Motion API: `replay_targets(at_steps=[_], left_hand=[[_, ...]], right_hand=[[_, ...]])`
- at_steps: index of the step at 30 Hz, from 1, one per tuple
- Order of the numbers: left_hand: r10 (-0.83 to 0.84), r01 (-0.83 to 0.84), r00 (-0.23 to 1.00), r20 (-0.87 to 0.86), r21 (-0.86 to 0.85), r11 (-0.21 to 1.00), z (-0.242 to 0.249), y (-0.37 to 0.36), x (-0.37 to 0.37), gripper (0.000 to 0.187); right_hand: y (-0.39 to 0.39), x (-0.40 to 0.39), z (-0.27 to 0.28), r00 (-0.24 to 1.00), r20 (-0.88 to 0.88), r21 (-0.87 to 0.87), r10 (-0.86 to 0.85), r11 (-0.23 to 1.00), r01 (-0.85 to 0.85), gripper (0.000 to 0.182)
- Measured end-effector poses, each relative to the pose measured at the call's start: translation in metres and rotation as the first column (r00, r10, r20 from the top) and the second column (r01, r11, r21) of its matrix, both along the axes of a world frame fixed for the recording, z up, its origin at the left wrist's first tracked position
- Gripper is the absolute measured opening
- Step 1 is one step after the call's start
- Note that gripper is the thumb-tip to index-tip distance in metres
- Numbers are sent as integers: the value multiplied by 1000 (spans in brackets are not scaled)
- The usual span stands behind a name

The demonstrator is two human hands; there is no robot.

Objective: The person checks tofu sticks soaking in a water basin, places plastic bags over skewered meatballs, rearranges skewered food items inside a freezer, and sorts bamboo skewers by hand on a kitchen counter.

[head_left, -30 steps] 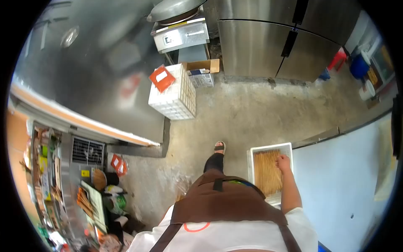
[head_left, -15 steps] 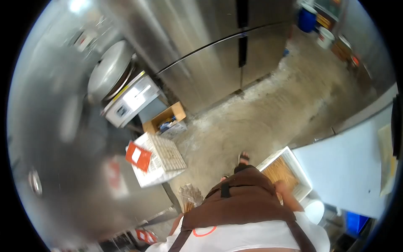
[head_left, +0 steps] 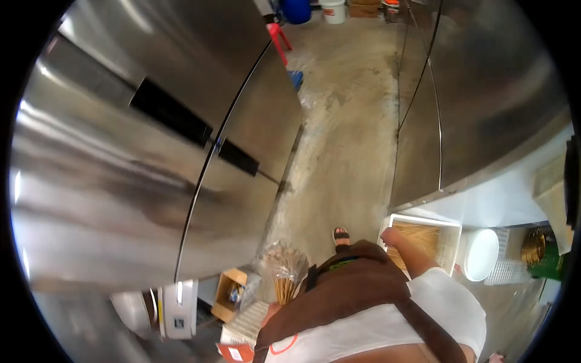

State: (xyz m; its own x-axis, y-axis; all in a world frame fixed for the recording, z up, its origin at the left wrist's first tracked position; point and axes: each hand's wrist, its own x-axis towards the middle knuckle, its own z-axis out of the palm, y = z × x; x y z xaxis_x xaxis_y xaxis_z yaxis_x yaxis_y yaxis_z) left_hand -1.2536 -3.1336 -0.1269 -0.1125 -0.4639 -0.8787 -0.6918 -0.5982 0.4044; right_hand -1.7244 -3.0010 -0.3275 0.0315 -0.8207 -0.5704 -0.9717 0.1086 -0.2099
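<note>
A person in a brown apron (head_left: 339, 290) over a white short-sleeved shirt (head_left: 451, 302) stands on a bare concrete floor (head_left: 339, 139) between tall stainless-steel units, 1 sandalled foot (head_left: 342, 235) showing ahead of the apron. At lower left, the left hand (head_left: 273, 310) grips the lower end of a bundle of thin tan sticks (head_left: 284, 289), its fingers closed around them and partly hidden by the apron; crinkled clear plastic (head_left: 284, 257) covers the bundle's upper end. The right hand (head_left: 388, 236) is at the left side of a white rectangular plastic basket (head_left: 449, 251), its fingers curled in narrowly; whether they hold anything cannot be told. More thin tan sticks (head_left: 423, 241) lie loose inside the basket, partly behind the right forearm.

Just right of the basket is a round white tub (head_left: 483, 254), with a pale grid-sided basket (head_left: 507, 267) beside it and a green container (head_left: 552, 261) beyond. To the lower left, an open brown cardboard box (head_left: 225, 299) sits near a white slatted plastic crate (head_left: 248, 323), where a red packet with a white label (head_left: 237, 353) lies. A steel refrigerator with 2 black handles (head_left: 151, 175) fills the left side. In the background are a red plastic stool (head_left: 278, 41), a blue barrel (head_left: 295, 9) and a white bucket (head_left: 333, 12).
</note>
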Motion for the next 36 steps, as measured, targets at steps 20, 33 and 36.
replay_targets(at_steps=[20, 33, 36], left_hand=[[-348, 217, 589, -730, -272, 937, 108, -347, -402, 21], [-411, 335, 259, -874, -318, 887, 102, -416, -530, 42], [-392, 300, 302, -869, -304, 904, 96, -434, -581, 39]], right_hand=[[-417, -102, 281, -717, 697, 519, -23, 706, 482, 46], [-440, -213, 297, -517, 854, 339, 53, 699, 630, 44], [-468, -264, 306, -352, 936, 260, 29, 617, 742, 45]])
